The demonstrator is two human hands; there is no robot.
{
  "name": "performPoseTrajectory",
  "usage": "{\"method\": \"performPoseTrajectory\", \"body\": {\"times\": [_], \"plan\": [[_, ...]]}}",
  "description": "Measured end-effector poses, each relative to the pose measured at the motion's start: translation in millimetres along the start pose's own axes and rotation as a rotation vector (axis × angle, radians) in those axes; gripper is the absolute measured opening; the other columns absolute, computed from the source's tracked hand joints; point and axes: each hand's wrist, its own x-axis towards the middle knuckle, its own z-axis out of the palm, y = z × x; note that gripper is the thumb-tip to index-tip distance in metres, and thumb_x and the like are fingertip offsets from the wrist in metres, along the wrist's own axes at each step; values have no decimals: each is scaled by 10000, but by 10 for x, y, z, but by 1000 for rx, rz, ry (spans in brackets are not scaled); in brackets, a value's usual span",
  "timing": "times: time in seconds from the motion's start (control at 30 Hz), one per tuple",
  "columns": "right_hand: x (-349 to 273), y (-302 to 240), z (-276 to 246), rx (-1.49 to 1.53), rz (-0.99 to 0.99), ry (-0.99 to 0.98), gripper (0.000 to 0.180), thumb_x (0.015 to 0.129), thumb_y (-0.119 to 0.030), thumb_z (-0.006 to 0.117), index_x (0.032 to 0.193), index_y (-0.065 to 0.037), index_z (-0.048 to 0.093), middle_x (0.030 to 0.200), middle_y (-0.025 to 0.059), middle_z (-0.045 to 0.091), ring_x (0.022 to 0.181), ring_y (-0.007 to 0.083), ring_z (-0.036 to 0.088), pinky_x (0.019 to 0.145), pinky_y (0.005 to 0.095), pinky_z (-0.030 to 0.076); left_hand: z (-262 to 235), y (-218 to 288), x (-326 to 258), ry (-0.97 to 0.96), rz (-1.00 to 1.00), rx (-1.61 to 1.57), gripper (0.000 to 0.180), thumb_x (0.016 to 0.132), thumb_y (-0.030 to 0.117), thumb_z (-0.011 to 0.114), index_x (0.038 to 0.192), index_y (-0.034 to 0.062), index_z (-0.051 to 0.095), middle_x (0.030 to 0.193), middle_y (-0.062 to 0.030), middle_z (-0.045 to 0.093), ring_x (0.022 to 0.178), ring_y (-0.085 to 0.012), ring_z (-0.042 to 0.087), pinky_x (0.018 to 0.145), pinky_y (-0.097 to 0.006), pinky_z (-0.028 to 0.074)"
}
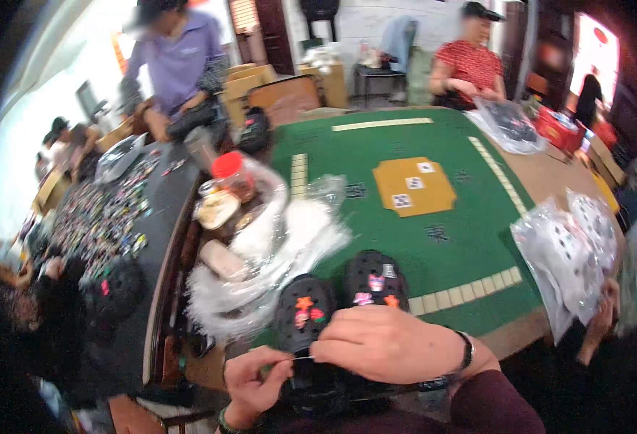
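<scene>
Both hands work at the near table edge: the left hand (pixel 252 382) pinches one end of a thin thread or pin (pixel 302 357), fingers closed narrow, while the right hand (pixel 383 344) grips the other end, resting over 2 black clogs (pixel 347 293). Coloured charms (pixel 304 304) stud the clogs' toes. What the thin piece is stays unclear in the blur. Beside the clogs, on the left, lies a heap of clear plastic bags (pixel 260 260). Beyond spreads a green table (pixel 441 239) with a tan centre panel (pixel 412 186). On its right edge sits a bagged bundle (pixel 568 249).
</scene>
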Motion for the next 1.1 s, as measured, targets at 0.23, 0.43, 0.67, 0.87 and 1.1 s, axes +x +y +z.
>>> {"method": "performPoseTrajectory", "body": {"times": [0.23,0.43,0.67,0.87,1.1], "plan": [[-8,41,115,8,-89,138,134,797,-119,587,857,-29,508,838,106,550,844,283,598,741,376,486,38,-43,15,-10,237,-29,101,980,45,605,969,-43,654,696,-42,615,531,-70,479,488,-239,385],[-13,63,169,45,-73,189,134,830,-141,578,856,-22,523,833,123,556,823,309,583,745,394,470,76,-24,-62,4,25,-103,148,989,105,629,1019,-36,659,700,-56,627,570,-64,504,526,-237,414],[-3,49,210,128,-128,248,160,812,-142,622,850,4,570,816,143,599,818,322,607,717,412,490,74,45,-26,42,44,106,224,997,154,627,954,-59,685,761,-72,665,672,-131,577,616,-282,468],[-26,38,102,94,-210,232,134,857,-121,584,823,9,579,763,169,580,772,351,597,682,421,483,59,33,-45,34,3,96,232,980,166,661,924,-59,672,757,-75,660,654,-125,552,598,-280,454],[-3,-24,44,97,-178,210,144,875,-121,561,823,12,578,761,176,585,753,353,596,686,422,486,33,-56,-89,80,4,83,229,969,166,681,929,-59,674,757,-71,660,642,-112,544,581,-264,441]]}}
